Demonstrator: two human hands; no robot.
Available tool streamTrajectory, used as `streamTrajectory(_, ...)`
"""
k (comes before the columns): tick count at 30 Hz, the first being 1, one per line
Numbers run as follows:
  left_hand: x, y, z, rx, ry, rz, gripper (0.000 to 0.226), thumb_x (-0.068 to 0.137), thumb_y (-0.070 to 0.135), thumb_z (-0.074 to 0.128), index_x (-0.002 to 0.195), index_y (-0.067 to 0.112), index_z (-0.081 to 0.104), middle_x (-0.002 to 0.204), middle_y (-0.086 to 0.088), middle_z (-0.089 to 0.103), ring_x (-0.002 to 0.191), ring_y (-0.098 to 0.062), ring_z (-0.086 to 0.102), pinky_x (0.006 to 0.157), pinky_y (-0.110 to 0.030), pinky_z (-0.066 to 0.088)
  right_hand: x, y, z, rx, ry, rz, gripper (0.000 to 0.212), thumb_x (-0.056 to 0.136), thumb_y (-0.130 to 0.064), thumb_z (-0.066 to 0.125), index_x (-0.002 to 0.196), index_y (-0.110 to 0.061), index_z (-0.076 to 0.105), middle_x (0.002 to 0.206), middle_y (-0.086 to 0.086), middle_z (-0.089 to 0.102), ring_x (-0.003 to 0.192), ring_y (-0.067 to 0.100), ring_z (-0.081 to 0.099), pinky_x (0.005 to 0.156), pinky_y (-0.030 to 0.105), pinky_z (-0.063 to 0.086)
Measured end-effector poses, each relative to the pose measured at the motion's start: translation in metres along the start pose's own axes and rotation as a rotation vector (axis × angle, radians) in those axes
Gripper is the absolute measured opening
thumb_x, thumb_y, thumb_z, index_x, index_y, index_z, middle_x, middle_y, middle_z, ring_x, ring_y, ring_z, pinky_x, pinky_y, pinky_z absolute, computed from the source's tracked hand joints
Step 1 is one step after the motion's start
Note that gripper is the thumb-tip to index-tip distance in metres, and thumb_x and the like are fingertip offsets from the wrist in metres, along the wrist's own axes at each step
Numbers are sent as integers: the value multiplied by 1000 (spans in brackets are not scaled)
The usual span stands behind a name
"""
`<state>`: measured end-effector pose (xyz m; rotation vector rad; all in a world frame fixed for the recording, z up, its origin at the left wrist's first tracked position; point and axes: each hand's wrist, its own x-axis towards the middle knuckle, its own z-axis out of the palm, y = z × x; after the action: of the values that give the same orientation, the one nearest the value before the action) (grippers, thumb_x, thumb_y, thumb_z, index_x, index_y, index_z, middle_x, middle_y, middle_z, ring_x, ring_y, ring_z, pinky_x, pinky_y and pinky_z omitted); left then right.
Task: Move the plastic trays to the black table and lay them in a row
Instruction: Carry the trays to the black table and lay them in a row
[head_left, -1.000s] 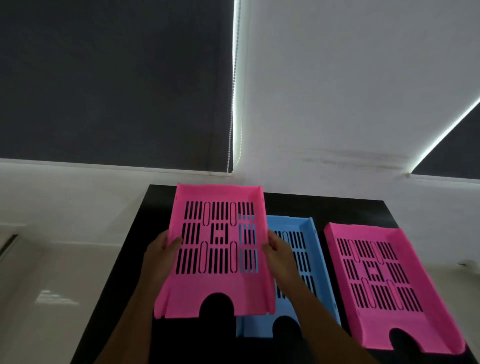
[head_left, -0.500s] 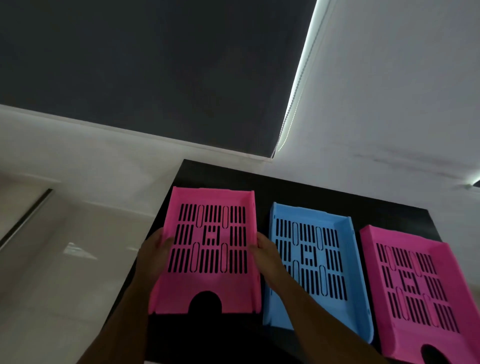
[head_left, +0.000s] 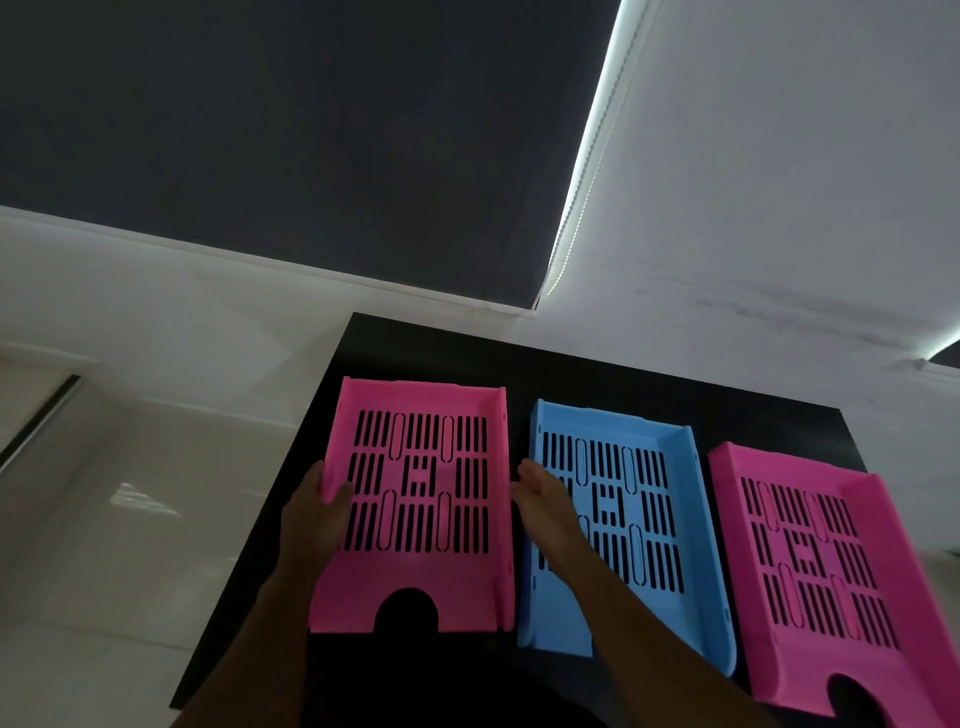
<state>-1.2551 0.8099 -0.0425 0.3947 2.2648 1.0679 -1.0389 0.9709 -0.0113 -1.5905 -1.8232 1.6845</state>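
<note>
Left hand (head_left: 314, 512) grips the left pink tray (head_left: 421, 499), right hand (head_left: 545, 501) open; sloppy release could nudge it into the blue tray (head_left: 618, 525).

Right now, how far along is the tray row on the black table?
Three slotted plastic trays lie side by side on the black table: the left pink tray, the blue tray and the right pink tray. The left hand grips the left pink tray's edge; the right hand is open beside it. Left: letting go. No other trays are visible.
</note>
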Motion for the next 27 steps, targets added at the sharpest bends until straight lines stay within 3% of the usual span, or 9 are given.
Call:
streamTrajectory(3, -10, 11, 12, 64, 101, 54, 51, 92, 32, 55, 138, 18, 39, 152, -20, 34, 119, -44, 57, 84, -55, 57, -1, 6, -27, 13, 106, -55, 43, 103, -12, 50, 144, -1, 49, 147, 17, 54, 135, 29, 52, 115, 42, 39)
streamTrajectory(6, -24, 26, 35, 95, 29, 88, 60, 94, 33, 56, 148, 22, 31, 159, -14, 31, 129, -40, 52, 95, -58, 52, -7, 17, -62, 19, 245, -97, 36, 102, -23, 55, 136, -12, 61, 133, 7, 66, 121, 19, 62, 108, 39, 48)
streamTrajectory(14, -82, 59, 117, 164, -318, 194, 75, 96, 35, 56, 156, 16, 16, 162, -10, 27, 145, -31, 32, 116, -46, 27, -42, 88, -167, -61, 654, 9, 19, 101, -15, 52, 113, -7, 64, 86, 2, 66, 64, 11, 64, 44, 13, 46)
streamTrajectory(16, -91, 59, 133, 186, -371, 169, 83, 93, 40, 60, 157, 17, 12, 164, -12, 22, 147, -34, 29, 118, -50, 25, -56, 103, -179, -112, 759, 61, 24, 98, -14, 57, 117, 1, 61, 89, 7, 63, 74, 18, 63, 57, 20, 52)
streamTrajectory(19, -102, 58, 153, 211, -446, 180, 90, 91, 40, 63, 157, 18, 6, 164, -12, 19, 147, -34, 27, 118, -50, 24, -59, 138, -191, -173, 697, 236, 69, 89, -45, 67, 141, -6, 46, 131, 19, 58, 123, 37, 57, 98, 55, 51)
streamTrajectory(22, -107, 58, 166, 204, -458, 164, 94, 92, 32, 63, 157, 18, -3, 164, -14, 17, 147, -34, 29, 119, -49, 25, -53, 166, -196, -109, 511, 200, 74, 82, -56, 67, 140, -17, 44, 130, 4, 58, 126, 33, 57, 100, 60, 51)
streamTrajectory(24, -110, 58, 171, 226, -468, 183, 89, 95, 26, 59, 156, 16, -4, 162, -18, 22, 132, -29, 52, 111, -40, 41, -52, 170, -197, -115, 455, 152, 72, 86, -48, 68, 144, -15, 41, 139, 8, 57, 126, 28, 57, 104, 57, 49)
streamTrajectory(25, -110, 59, 173, 240, -471, 192, 86, 97, 23, 57, 157, 15, -4, 160, -21, 27, 108, -17, 67, 95, -28, 54, -52, 167, -198, -114, 440, 119, 64, 92, -37, 67, 144, -11, 42, 138, 10, 58, 124, 26, 58, 105, 53, 49)
streamTrajectory(27, -113, 61, 179, 249, -479, 198, 79, 99, 19, 52, 157, 14, -3, 147, -32, 43, 49, 2, 59, 53, -11, 53, -44, 171, -199, -147, 394, 85, 55, 98, -22, 60, 147, -5, 40, 138, 13, 59, 123, 28, 61, 105, 50, 50)
